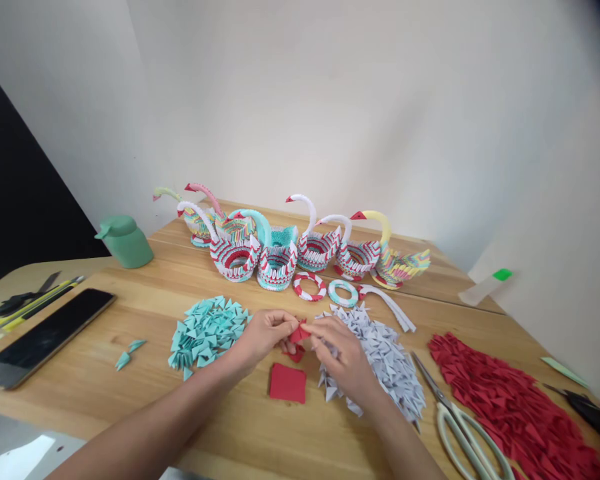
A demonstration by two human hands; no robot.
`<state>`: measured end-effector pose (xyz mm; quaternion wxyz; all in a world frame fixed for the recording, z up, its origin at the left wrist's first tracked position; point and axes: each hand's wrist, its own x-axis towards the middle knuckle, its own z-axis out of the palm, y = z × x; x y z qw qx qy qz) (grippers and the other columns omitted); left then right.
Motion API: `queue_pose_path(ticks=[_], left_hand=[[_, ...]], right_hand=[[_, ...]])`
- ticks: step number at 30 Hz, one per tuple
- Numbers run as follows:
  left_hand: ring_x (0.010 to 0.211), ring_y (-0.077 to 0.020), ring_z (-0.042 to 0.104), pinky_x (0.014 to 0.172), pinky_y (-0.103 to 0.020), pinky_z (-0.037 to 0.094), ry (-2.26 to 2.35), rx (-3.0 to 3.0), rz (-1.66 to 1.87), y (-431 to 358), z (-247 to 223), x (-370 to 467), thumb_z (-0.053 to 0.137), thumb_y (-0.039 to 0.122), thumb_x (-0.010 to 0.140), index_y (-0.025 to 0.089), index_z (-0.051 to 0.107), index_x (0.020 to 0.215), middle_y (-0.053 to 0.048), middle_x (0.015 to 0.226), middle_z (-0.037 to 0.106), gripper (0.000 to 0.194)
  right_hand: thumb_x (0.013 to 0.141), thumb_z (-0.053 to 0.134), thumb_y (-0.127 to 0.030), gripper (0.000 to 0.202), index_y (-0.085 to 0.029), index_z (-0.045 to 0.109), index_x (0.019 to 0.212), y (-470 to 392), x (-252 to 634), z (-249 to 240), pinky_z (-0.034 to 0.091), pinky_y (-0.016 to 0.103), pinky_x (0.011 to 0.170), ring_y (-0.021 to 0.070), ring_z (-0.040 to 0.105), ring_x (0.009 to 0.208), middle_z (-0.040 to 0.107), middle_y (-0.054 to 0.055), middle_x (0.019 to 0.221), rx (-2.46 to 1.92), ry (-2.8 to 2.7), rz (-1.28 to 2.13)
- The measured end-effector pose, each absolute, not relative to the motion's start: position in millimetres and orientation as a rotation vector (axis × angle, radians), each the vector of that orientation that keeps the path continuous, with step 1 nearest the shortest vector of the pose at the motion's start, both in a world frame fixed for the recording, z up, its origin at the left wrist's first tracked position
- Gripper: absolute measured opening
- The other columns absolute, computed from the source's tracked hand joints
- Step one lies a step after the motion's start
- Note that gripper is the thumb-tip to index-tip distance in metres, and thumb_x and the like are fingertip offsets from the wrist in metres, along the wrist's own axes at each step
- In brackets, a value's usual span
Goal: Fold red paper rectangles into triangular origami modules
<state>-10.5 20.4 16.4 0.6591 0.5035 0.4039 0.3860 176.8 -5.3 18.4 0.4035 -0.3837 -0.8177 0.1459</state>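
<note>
**Two hands pinch a small red paper (299,333) between them**

The left hand (273,330) and the right hand (341,345) meet over the middle of the table (225,420), fingertips closed on opposite sides of the red paper. The left thumb and forefinger grip its left edge, and the right fingers press its right side; its exact fold is too small to tell. Just below the left fingers shows a second red bit (295,355); whether it is held or lies loose cannot be told.

Nearer the person, a red stack (287,383) of paper lies flat. A pile of white pieces (390,357) spreads partly behind the right hand, and a teal pile (207,333) lies beside the left hand. Two loose teal pieces (123,361) sit farther left.

Beyond the hands are a red-and-white ring (310,297), a teal-and-white ring (343,303) and a white neck (390,305) with a red head, lying down. Behind them stand folded swans (235,260) in a row.

To the right, scissors (443,398) lie between the white pieces and a long red pile (510,397). To the left are a phone (45,339) and, farther back, a green jug (127,241).
</note>
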Motion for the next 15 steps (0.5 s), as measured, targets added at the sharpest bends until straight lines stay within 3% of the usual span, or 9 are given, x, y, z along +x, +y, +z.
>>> queue_pose_path(ticks=[3, 7, 10, 15], left_hand=[[0.047, -0.0115, 0.059, 0.049, -0.021, 0.04, 0.906, 1.162, 0.863, 20.1, 14.7, -9.6, 0.069, 0.051, 0.068, 0.012, 0.064, 0.069, -0.003, 0.056, 0.067, 0.039], [0.048, -0.0118, 0.06, 0.049, -0.02, 0.04, 0.903, 1.191, 0.85, 19.0, 11.6, -7.7, 0.069, 0.052, 0.068, 0.013, 0.064, 0.068, -0.004, 0.059, 0.068, 0.04], [0.048, -0.0124, 0.061, 0.049, -0.021, 0.041, 0.904, 1.195, 0.847, 18.3, 9.5, -6.4, 0.069, 0.054, 0.069, 0.012, 0.065, 0.069, -0.005, 0.061, 0.068, 0.042], [0.048, -0.0119, 0.059, 0.05, -0.022, 0.044, 0.877, 1.207, 0.848, 16.9, 8.4, -4.7, 0.068, 0.056, 0.068, 0.012, 0.065, 0.069, -0.004, 0.061, 0.066, 0.044]], right_hand=[[0.095, 0.045, -0.032, 0.029, -0.021, 0.066, 0.112, -5.8, 178.9, 21.5, 0.048, 0.034, 0.084, 0.021, 0.063, 0.096, 0.07, 0.007, 0.102, -1.167, -1.86, 0.765], [0.094, 0.044, -0.044, 0.037, -0.018, 0.07, 0.09, -6.0, 177.8, 21.1, 0.048, 0.027, 0.066, 0.0171, 0.062, 0.072, 0.068, 0.003, 0.078, -1.258, -1.769, 1.008], [0.09, 0.049, -0.043, 0.034, -0.017, 0.067, 0.077, -5.8, 173.4, 19.1, 0.044, 0.024, 0.056, 0.0138, 0.057, 0.06, 0.062, 0.0, 0.064, -1.297, -1.759, 1.043], [0.085, 0.054, -0.037, 0.026, -0.017, 0.064, 0.071, -5.7, 169.4, 17.1, 0.037, 0.022, 0.048, 0.0107, 0.048, 0.049, 0.054, -0.004, 0.054, -1.383, -1.727, 1.036]])
